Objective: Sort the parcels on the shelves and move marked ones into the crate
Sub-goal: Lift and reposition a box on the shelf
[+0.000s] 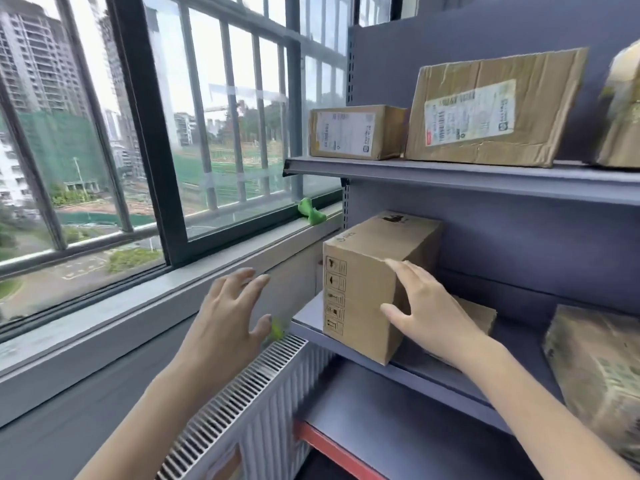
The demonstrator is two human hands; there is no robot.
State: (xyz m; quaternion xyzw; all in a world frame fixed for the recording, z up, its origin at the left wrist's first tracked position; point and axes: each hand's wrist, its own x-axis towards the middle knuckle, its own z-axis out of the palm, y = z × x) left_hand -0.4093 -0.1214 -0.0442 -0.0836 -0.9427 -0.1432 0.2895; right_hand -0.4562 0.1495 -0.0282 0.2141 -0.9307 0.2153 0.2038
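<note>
— On the middle shelf (450, 379), by the window, where's that tall box (367, 289)?
— At the shelf's left end. Her right hand (426, 306) lies flat against its right side, fingers straight; the left hand (230, 313) hovers spread just left of it, grasping nothing.

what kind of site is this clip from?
Probably a small parcel storage or sorting room in a high-rise. Grey metal shelves hold cardboard parcels with shipping labels, a radiator sits below a barred window, and tower blocks show outside.
</note>
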